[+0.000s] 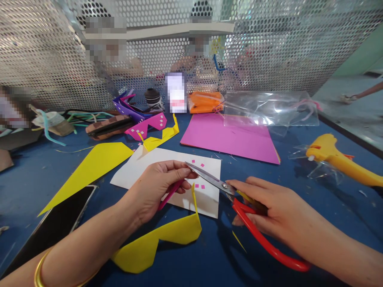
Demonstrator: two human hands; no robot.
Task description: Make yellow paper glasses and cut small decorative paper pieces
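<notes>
My left hand (157,182) pinches a thin pink paper strip (169,195) above a white sheet (161,167). My right hand (269,209) grips red-handled scissors (239,199), whose blades point left and meet the strip's tip near my left fingertips. Several tiny pink squares (200,185) lie on the white sheet. A yellow paper glasses shape (158,243) lies on the blue table in front of my left wrist.
A dark phone (56,223) and a yellow paper triangle (92,165) lie at left. A pink sheet (230,137), clear plastic bags (269,107) and a yellow glue gun (338,157) sit at right. Finished paper glasses (146,125) lie behind. Other people sit beyond a mesh screen (284,48).
</notes>
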